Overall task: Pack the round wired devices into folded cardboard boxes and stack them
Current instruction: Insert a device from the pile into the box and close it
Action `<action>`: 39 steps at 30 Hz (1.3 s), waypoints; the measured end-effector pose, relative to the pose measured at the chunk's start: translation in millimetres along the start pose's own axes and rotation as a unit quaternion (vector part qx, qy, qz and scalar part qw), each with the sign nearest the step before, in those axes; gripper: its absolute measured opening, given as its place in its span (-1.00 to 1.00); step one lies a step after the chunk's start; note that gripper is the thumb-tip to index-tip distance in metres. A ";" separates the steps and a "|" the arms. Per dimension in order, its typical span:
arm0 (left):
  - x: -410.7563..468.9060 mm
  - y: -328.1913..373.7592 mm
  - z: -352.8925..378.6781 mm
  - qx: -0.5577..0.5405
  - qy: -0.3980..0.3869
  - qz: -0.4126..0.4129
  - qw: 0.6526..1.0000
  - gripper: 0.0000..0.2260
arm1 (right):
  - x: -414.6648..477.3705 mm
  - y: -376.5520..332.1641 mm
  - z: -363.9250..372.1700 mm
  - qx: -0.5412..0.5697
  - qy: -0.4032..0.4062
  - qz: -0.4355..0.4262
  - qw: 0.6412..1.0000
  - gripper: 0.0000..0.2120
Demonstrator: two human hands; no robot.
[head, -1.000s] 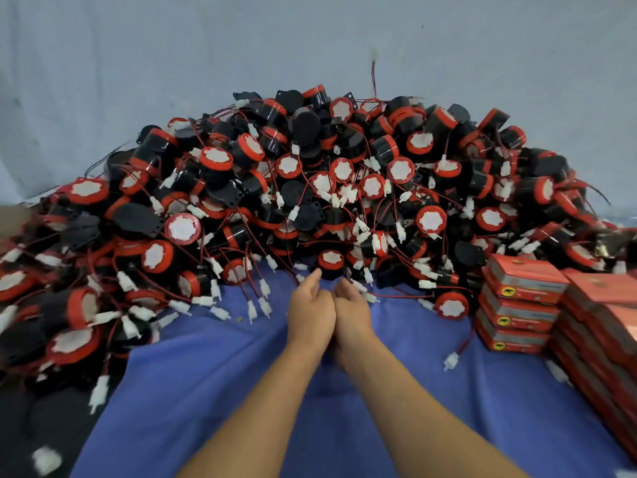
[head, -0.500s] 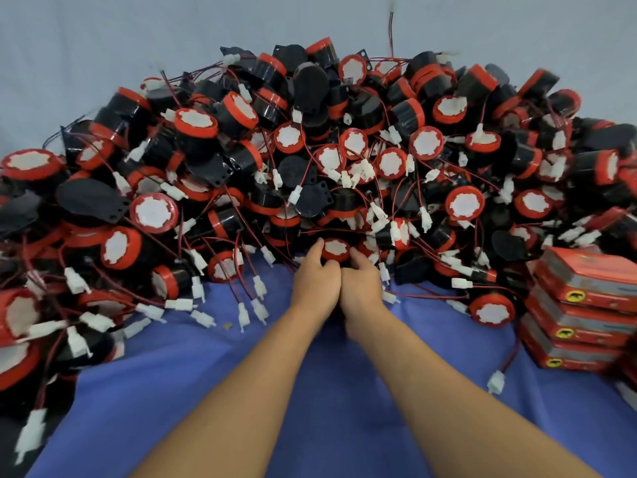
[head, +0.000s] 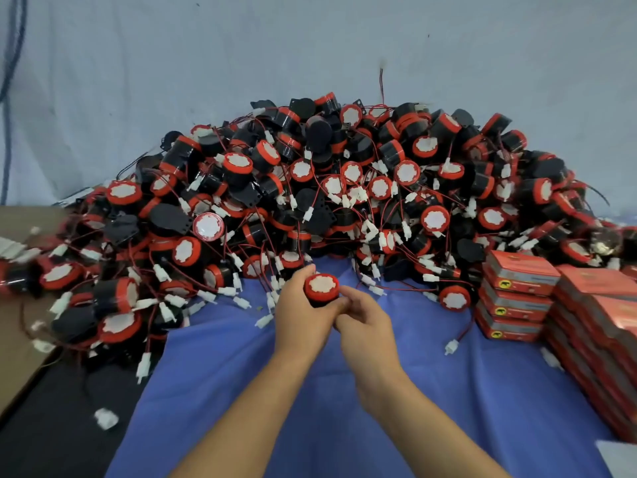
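One device, round, black-bodied, white face red-rimmed, gripped by curled fingers of the left hand, the right hand pinching at 4 o'clock.

Packing workshop, heaped round wired devices, stacked red boxes

A blue cloth lies spread below a pale wall, a dark cable hanging at far left.

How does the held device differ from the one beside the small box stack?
The held device is off the blue cloth, gripped by the left hand and right hand; the lying device rests on it untouched. The held device is mid-front of the pile; the lying device sits beside the red boxes. Both show red rims, white faces.
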State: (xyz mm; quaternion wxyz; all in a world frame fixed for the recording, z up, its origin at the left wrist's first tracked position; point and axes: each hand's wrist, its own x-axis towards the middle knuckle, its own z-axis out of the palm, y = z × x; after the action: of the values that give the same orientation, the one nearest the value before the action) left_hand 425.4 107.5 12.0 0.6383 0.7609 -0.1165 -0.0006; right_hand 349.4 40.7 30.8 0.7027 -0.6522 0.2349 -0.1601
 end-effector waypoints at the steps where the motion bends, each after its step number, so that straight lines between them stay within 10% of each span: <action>1: -12.9 4.8 -5.9 0.006 -0.008 0.006 1.000 -0.38 | -14.9 -5.7 -7.0 -0.005 -0.007 0.004 1.000 -0.55; 12: -141.2 70.2 -71.4 0.024 -0.142 0.084 0.986 -0.33 | -122.4 -42.1 -75.3 0.076 -0.031 0.102 0.991 -0.79; 21: -205.4 103.7 -107.5 0.128 -0.202 0.156 0.958 -0.46 | -166.9 -55.5 -99.6 0.054 -0.002 -0.019 0.998 -0.92; 39: -237.6 71.3 -106.7 0.422 -0.291 0.201 0.835 -0.65 | -201.1 -25.9 -97.7 -0.443 -0.099 -0.163 0.876 -0.86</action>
State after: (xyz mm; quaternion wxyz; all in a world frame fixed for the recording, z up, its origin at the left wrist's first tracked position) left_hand 197.6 242.1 65.9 0.1777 0.8811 -0.4360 -0.0449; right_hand 130.3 62.8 77.1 0.3241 -0.9366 0.1010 -0.0865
